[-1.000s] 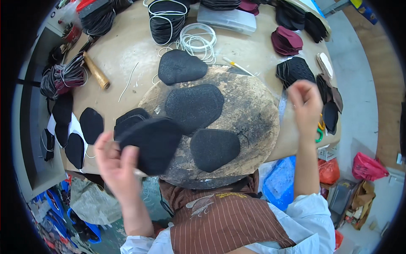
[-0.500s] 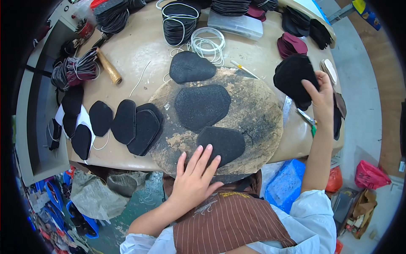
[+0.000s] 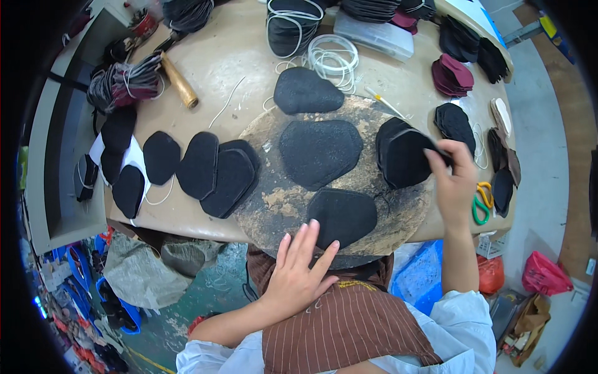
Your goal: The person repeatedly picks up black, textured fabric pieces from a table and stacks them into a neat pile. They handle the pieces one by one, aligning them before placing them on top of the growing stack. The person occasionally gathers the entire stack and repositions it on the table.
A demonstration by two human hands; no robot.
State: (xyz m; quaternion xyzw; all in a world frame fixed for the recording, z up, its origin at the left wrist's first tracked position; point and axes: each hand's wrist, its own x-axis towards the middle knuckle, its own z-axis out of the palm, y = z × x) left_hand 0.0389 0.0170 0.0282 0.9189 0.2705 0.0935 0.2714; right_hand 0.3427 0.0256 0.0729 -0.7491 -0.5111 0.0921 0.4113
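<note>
My left hand (image 3: 300,265) has its fingers spread, with the fingertips on the lower edge of a black rounded piece (image 3: 344,218) lying on a worn round board (image 3: 277,202). Above that piece lies a larger black pad with a textured surface (image 3: 321,153), and another dark textured pad (image 3: 308,90) is at the board's far edge. At the board's right side my right hand (image 3: 458,184) pinches the right edge of a stack of black rounded pieces (image 3: 408,156). Whether the whole stack touches the board is hard to tell.
More black pieces (image 3: 198,165) lie left of the board. Beyond them is a wooden handle (image 3: 179,81). A coil of white cord (image 3: 333,56) and a clear plastic box (image 3: 374,37) stand at the back. Scissors with green and yellow handles (image 3: 481,209) and maroon pieces (image 3: 451,76) lie right.
My right hand has brought the black stack leftward and down, from beside the board to its right side. My left hand keeps its place on the near piece. The view has shifted slightly.
</note>
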